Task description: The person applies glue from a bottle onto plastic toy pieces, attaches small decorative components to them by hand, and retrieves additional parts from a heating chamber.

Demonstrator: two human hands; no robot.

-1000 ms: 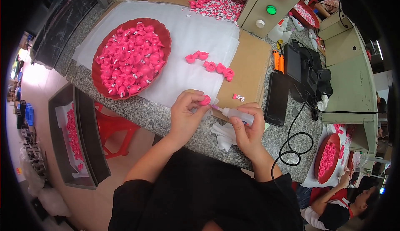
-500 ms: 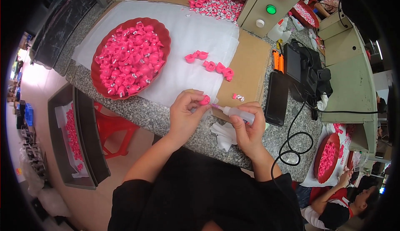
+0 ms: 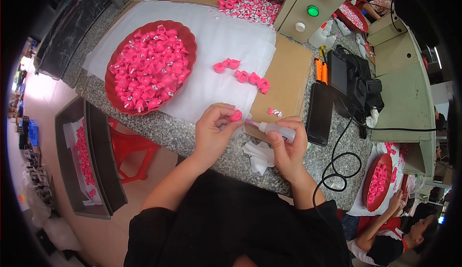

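Note:
Between the thumb and fingers of my left hand [image 3: 211, 131] is a small pink moulded plastic piece [image 3: 236, 116]. My right hand [image 3: 290, 147] is closed round a small clear glue bottle [image 3: 278, 131], tilted so its thin nozzle points left at the pink piece. A small gap shows between nozzle tip and piece. Beyond my hands, several pink pieces [image 3: 242, 76] lie in a loose row on a white sheet [image 3: 207, 41]. A few tiny pink-and-white parts [image 3: 275, 112] sit on the cardboard [image 3: 288, 69] past my right hand.
A red scalloped bowl [image 3: 109, 86] heaped with pink pieces stands at the left. A crumpled tissue [image 3: 260, 157] lies below the bottle. On the right are a black phone [image 3: 319, 114], orange-handled tools [image 3: 321, 70] and a looped black cable [image 3: 332, 171]. A co-worker [image 3: 385, 235] sits at lower right.
My right hand and the glue bottle have moved slightly right, so the nozzle is a little farther from the pink piece. The left hand stays nearly still. The co-worker's hands have shifted.

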